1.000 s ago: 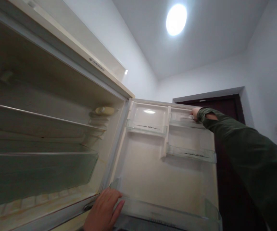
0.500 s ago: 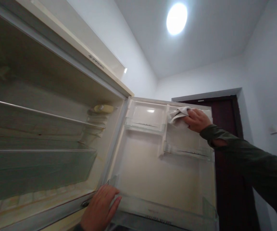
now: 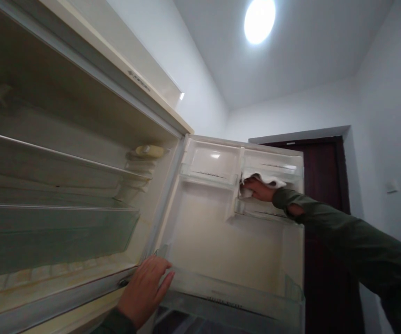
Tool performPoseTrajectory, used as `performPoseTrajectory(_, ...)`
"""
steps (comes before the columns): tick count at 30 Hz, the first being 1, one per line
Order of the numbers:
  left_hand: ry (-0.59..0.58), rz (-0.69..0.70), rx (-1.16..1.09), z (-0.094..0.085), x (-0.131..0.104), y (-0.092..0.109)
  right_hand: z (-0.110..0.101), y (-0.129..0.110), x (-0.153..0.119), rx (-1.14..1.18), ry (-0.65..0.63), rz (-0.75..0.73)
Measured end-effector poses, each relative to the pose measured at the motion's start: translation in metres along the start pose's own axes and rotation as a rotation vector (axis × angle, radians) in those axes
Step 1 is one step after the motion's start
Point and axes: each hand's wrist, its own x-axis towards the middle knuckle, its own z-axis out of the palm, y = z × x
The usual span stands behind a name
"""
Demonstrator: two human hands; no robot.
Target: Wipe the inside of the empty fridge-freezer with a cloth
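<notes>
A white cloth is bunched in my right hand, against the inside of the open fridge door, between the two small clear shelves on its right side. My left hand rests at the door's lower left corner, by the end of the large clear bottom shelf. Its thumb stands apart from the fingers, and nothing shows in it. Another clear shelf sits at the door's upper left.
To the left is the fridge interior with glass shelves and a yellowish lamp cover. Behind the door stand a dark red room door and white walls. A round lamp shines on the ceiling.
My right hand has moved down and left with the cloth, from the door's upper right to below the top right shelf. My left hand has stayed nearly in place.
</notes>
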Motion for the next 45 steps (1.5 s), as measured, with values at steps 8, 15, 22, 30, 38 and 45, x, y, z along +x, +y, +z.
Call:
performPoseTrajectory(8, -0.043, -0.006, -0.029, 0.000, 0.003, -0.001, -0.012, -0.020, 0.015, 0.269, -0.341, 0.294)
performPoseTrajectory(15, -0.007, 0.010, -0.056, -0.004, 0.005, -0.003, -0.001, -0.003, 0.003, 0.386, -0.404, 0.185)
performPoseTrajectory(22, -0.038, 0.007, -0.055, -0.004, 0.003, -0.004, -0.009, 0.013, -0.032, 0.084, -0.218, 0.267)
performPoseTrajectory(30, -0.042, 0.008, -0.039, 0.002, 0.002, -0.005, -0.014, 0.016, -0.058, -0.105, -0.375, 0.432)
performPoseTrajectory(38, -0.050, -0.016, -0.060, -0.002, 0.003, -0.001, -0.019, 0.014, -0.087, 0.131, 0.036, 0.513)
performPoseTrajectory(45, -0.109, -0.066, -0.067, 0.000, 0.003, 0.004, -0.007, -0.047, -0.131, -0.167, 1.054, 0.564)
